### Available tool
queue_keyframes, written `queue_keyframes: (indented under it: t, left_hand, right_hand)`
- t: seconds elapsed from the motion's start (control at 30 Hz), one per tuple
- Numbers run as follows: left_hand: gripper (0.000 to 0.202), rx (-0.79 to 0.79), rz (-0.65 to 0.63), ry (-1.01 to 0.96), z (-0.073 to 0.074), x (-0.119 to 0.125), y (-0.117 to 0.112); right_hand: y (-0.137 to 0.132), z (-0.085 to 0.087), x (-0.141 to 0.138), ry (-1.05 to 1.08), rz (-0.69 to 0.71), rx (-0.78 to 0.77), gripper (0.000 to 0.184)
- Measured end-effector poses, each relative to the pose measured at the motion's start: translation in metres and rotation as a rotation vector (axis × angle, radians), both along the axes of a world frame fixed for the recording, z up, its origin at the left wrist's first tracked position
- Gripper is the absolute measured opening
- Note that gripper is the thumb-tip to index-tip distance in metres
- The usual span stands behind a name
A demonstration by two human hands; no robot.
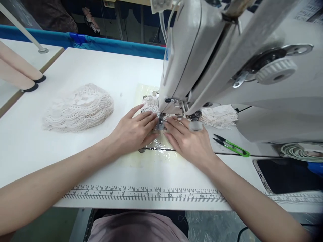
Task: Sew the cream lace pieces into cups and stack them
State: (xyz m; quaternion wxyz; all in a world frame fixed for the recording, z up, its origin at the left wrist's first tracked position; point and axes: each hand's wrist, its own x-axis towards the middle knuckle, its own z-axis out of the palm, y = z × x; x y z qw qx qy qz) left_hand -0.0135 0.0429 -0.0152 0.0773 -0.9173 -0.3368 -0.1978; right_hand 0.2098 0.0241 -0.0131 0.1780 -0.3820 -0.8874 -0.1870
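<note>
White tabletop (118, 69): left hand (135, 130), right hand (189, 139) palm-down, both lightly spread, flanking presser foot (161, 123) beside lace (150, 103).

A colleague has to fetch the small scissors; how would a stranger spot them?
Find the big white sewing machine, then the person's right hand beneath its head. Between that hand and the dark phone lie the small scissors, blades pointing left. Their bright green handle sets them apart from the phone and the pale lace behind them.
</note>
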Motion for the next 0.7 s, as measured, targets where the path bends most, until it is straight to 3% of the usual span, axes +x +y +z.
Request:
queue_keyframes:
  t: [0.23, 0.37, 0.43, 0.53, 0.6, 0.63, 0.7]
  left_hand:
    - [0.043, 0.003, 0.075, 0.001, 0.0, -0.001, -0.001]
    - [0.035, 0.085, 0.155, 0.105, 0.006, 0.001, -0.009]
    - [0.027, 0.111, 0.057, 0.108, 0.011, 0.001, -0.017]
    - [0.021, 0.081, -0.297, 0.034, 0.016, 0.001, -0.028]
    - [0.026, 0.079, -0.428, -0.006, 0.02, -0.002, -0.031]
    - [0.028, 0.081, -0.399, -0.018, 0.021, -0.003, -0.031]
    - [0.027, 0.049, -0.189, -0.006, 0.023, -0.006, -0.027]
  right_hand:
    - [0.003, 0.004, 0.003, 0.005, -0.044, 0.03, 0.028]
    - [0.004, 0.007, 0.004, 0.024, -0.049, 0.023, 0.025]
    - [0.004, 0.008, 0.005, 0.031, -0.049, 0.026, 0.025]
    - [0.003, 0.01, 0.007, 0.048, -0.037, 0.028, 0.024]
    - [0.003, 0.01, 0.007, 0.07, -0.026, 0.02, 0.024]
    - [0.002, 0.01, 0.008, 0.085, -0.021, 0.013, 0.025]
    - [0.002, 0.009, 0.008, 0.123, -0.016, -0.018, 0.026]
